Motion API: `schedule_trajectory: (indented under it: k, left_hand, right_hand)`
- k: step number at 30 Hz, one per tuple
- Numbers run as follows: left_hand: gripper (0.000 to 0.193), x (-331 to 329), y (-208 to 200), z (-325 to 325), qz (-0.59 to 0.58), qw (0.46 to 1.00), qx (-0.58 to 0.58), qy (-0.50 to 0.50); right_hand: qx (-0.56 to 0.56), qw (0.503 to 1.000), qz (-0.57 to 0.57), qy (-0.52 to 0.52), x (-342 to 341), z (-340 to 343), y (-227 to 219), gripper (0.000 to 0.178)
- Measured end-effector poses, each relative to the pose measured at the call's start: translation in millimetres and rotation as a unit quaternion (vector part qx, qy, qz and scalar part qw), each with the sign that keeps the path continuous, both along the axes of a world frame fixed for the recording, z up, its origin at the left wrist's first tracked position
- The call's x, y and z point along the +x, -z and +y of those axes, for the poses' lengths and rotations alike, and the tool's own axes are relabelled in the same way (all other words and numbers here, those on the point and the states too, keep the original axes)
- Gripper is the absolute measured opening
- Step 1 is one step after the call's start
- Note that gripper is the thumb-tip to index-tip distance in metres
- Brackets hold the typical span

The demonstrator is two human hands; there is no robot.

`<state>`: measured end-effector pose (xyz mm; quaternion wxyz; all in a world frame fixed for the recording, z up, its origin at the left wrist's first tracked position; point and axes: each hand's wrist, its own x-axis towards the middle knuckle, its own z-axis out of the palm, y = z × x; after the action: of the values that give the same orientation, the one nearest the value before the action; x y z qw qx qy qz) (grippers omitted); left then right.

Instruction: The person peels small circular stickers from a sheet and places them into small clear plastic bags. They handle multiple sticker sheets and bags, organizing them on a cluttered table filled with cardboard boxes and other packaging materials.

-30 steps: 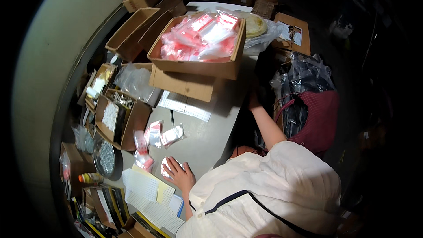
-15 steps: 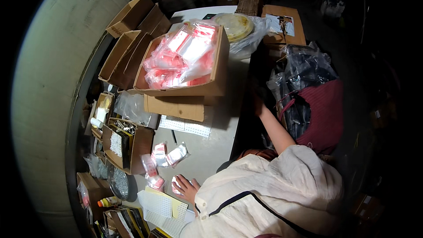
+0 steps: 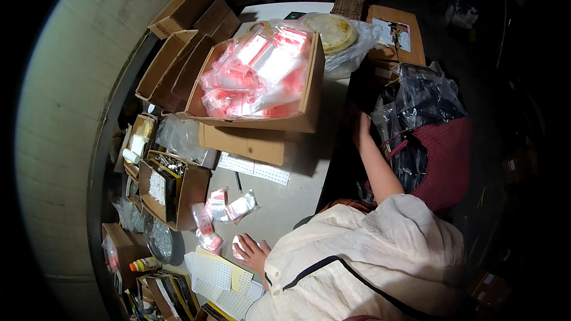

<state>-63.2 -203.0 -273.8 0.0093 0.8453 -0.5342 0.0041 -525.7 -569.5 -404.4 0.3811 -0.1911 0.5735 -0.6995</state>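
My left hand [image 3: 253, 254] lies on the grey tabletop with its fingers spread over a small clear plastic packet [image 3: 239, 248], which shows partly beneath them. Just beyond it are several small clear zip bags with red print [image 3: 242, 205], grouped loosely. My right arm stretches out past the table's right edge. There my right hand [image 3: 360, 125] is in shadow beside a black bundle in clear plastic [image 3: 413, 89], its fingers mostly hidden. A large open carton [image 3: 262, 122] on the table is heaped with red-and-clear zip bags [image 3: 256, 74].
Opened cartons [image 3: 169, 62] line the left side. Nearer stand a box of small metal parts [image 3: 193, 193], a round tray of parts [image 3: 160, 241] and a yellow bottle [image 3: 144, 264]. Label sheets [image 3: 211, 270], a black pen [image 3: 238, 182] and a maroon cloth [image 3: 446, 160] also lie about.
My view has shifted slightly, moving the far carton rightward in the picture. My right hand shows more clearly at the table's edge. The left hand stays over the packet.
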Motion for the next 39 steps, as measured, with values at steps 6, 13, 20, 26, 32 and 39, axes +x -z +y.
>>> schedule_trajectory:
  k: [6,13,20,26,32,39]
  left_hand:
    - [0.076,12.6,17.0,12.6,-0.066,0.997,-0.044,0.013]
    - [0.076,15.6,23.7,15.4,-0.091,0.993,-0.073,0.028]
    - [0.077,11.4,18.8,11.0,-0.079,0.995,-0.063,0.022]
    - [0.079,14.8,25.6,10.5,-0.103,0.989,-0.1,0.027]
    - [0.075,15.1,21.5,11.6,-0.099,0.992,-0.072,0.027]
    - [0.077,23.0,32.9,10.2,-0.118,0.986,-0.11,0.052]
  right_hand:
    - [0.083,0.971,-0.224,-0.004,18.4,-3.5,-95.3,0.051]
    - [-0.136,0.932,-0.239,-0.235,28.2,34.0,-222.3,0.085]
    - [-0.18,0.916,-0.247,-0.261,19.4,46.9,-260.9,0.069]
    - [-0.14,0.956,-0.157,-0.204,17.4,42.2,-233.8,0.018]
    - [-0.146,0.975,-0.062,-0.157,15.8,9.5,-226.1,0.028]
    - [-0.025,0.873,0.486,-0.035,-24.4,-101.1,-204.4,0.029]
